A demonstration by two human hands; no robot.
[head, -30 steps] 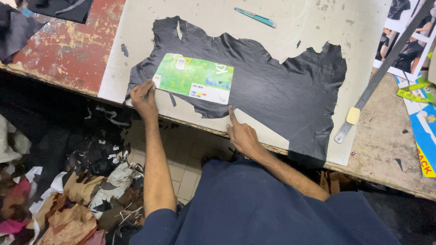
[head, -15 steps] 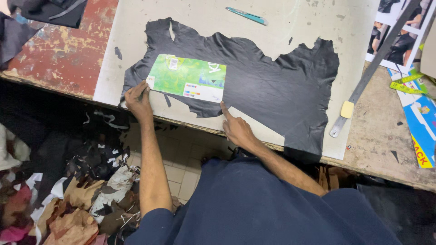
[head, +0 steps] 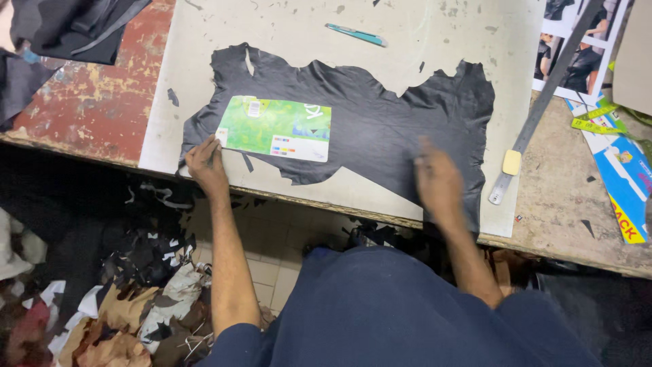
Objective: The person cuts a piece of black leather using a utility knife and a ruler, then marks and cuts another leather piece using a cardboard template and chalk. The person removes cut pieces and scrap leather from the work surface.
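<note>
A black leather hide (head: 380,129) with ragged edges lies flat on a pale cutting board (head: 435,41). On its left part rests a green and white cardboard pattern (head: 275,128). My left hand (head: 206,163) presses the hide at the pattern's lower left corner, fingers spread. Blurred by motion, my right hand (head: 438,180) hovers over the hide's lower right part and holds nothing that I can see.
A teal cutter (head: 355,34) lies at the board's far edge. A long metal ruler (head: 543,95) with a yellow block (head: 511,162) lies at the right, beside printed sheets (head: 625,183). Dark fabric (head: 75,24) sits on the red tabletop. Leather scraps (head: 122,306) cover the floor.
My right hand has left the pattern's right corner and swept right across the hide. The left hand stays at the pattern's left corner.
</note>
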